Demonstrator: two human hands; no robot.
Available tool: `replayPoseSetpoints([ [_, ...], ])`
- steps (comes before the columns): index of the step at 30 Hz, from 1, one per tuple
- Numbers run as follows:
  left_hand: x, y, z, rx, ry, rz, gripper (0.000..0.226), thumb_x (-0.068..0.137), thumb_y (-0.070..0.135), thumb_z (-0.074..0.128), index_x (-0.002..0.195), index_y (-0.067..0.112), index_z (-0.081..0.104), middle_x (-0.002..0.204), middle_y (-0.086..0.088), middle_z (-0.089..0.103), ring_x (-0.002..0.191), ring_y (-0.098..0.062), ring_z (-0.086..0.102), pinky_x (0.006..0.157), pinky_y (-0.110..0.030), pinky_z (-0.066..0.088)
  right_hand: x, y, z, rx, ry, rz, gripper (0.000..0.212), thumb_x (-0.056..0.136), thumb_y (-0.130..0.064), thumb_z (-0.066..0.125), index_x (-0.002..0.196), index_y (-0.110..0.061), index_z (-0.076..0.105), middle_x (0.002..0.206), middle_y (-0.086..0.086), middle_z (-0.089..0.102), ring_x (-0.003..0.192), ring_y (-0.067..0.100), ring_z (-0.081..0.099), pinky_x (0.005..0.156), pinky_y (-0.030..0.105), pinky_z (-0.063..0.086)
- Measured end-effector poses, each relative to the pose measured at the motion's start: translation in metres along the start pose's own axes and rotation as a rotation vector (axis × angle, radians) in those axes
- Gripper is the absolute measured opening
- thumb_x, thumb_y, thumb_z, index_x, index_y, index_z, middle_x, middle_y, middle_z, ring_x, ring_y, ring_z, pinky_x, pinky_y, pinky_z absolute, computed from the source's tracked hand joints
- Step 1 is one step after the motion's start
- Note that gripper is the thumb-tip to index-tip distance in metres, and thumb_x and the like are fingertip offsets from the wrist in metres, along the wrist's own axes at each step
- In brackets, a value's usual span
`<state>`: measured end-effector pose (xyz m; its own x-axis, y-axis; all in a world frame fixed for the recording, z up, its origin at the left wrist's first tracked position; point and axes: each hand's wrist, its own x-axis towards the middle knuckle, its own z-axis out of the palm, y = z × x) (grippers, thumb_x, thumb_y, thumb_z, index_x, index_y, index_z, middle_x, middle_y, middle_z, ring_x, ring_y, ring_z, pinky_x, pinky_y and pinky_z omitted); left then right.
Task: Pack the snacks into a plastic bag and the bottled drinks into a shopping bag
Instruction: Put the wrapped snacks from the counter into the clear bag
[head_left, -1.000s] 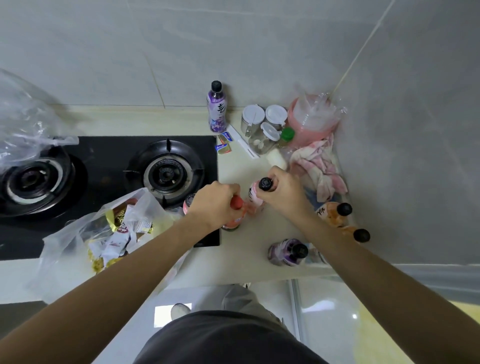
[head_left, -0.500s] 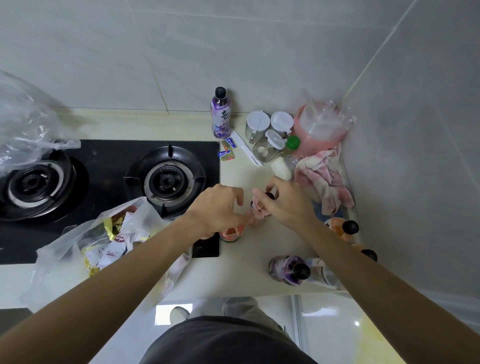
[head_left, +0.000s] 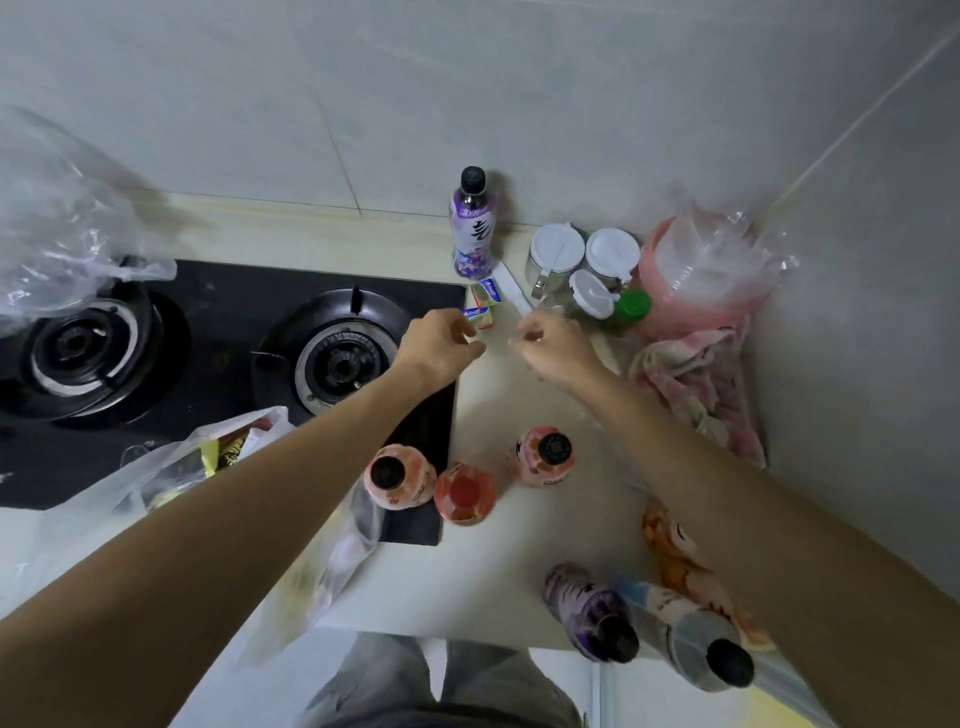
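Snacks (head_left: 228, 452) already fill the plastic bag (head_left: 156, 483) on your left, while small packets (head_left: 480, 317) and six bottles, three pink ones (head_left: 462, 473) nearest, wait on the tabletop (head_left: 488, 566) beneath your left hand (head_left: 439, 345) and right hand (head_left: 556, 348), both loosely curled and empty.

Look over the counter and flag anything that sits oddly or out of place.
One pink bottle stands on the corner of the black stove top, not on the counter, and the snack bag lies across the stove's front edge. A clear plastic bag drapes over the left burner. No spill shows.
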<state>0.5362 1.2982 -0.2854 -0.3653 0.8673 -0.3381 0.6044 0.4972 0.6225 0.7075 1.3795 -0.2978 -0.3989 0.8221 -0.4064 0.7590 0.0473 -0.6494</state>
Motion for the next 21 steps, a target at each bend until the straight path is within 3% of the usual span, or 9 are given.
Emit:
replayPoseSetpoints([
  [3,0.023,-0.013,0.015,0.044,-0.009,-0.02,0.026,0.085,0.022,0.074,0.11,0.016,0.072,0.104,-0.005,0.073,0.102,-0.027,0.067,0.09,-0.034,0.051,0.03,0.005,0.016,-0.041,-0.077,-0.026,0.045,0.086,-0.025,0.063,0.131,-0.022,0.064,0.136,0.003,0.063,0.123,0.025,0.061,0.099,0.05,0.056],
  [5,0.037,-0.022,0.024,0.08,-0.021,-0.01,0.029,0.084,0.021,0.073,0.112,0.014,0.071,0.108,-0.008,0.068,0.1,-0.029,0.065,0.087,-0.034,0.05,0.044,0.006,0.024,-0.093,-0.102,-0.049,0.054,0.087,-0.015,0.061,0.14,-0.02,0.057,0.146,0.006,0.053,0.136,0.027,0.051,0.108,0.047,0.048],
  [9,0.062,-0.031,0.038,0.13,-0.005,0.088,0.032,0.085,0.016,0.068,0.116,0.009,0.07,0.11,-0.011,0.059,0.098,-0.032,0.062,0.084,-0.038,0.048,0.071,0.008,0.035,-0.188,-0.123,-0.126,0.056,0.086,-0.007,0.056,0.142,-0.015,0.052,0.146,0.011,0.047,0.136,0.031,0.05,0.104,0.043,0.045],
  [12,0.075,-0.028,0.048,0.161,-0.007,0.103,0.025,0.09,0.022,0.061,0.11,0.011,0.069,0.109,-0.01,0.057,0.098,-0.034,0.061,0.085,-0.045,0.051,0.089,0.002,0.042,-0.166,-0.114,-0.172,0.056,0.093,-0.011,0.055,0.148,-0.013,0.049,0.153,0.011,0.044,0.139,0.032,0.049,0.109,0.048,0.043],
  [16,0.089,-0.024,0.056,0.232,0.002,0.077,0.017,0.088,0.016,0.057,0.102,0.009,0.063,0.108,-0.008,0.05,0.088,-0.036,0.058,0.07,-0.043,0.046,0.107,-0.001,0.05,-0.231,-0.139,-0.212,0.073,0.091,0.004,0.051,0.16,-0.015,0.037,0.169,0.003,0.026,0.152,0.021,0.035,0.119,0.044,0.036],
  [21,0.091,-0.026,0.059,0.252,0.023,0.065,0.017,0.087,0.011,0.062,0.104,0.006,0.062,0.108,-0.011,0.052,0.09,-0.036,0.058,0.069,-0.039,0.04,0.108,0.003,0.057,-0.255,-0.097,-0.267,0.06,0.09,0.001,0.051,0.148,-0.01,0.053,0.162,0.002,0.036,0.14,0.027,0.048,0.111,0.044,0.043],
])
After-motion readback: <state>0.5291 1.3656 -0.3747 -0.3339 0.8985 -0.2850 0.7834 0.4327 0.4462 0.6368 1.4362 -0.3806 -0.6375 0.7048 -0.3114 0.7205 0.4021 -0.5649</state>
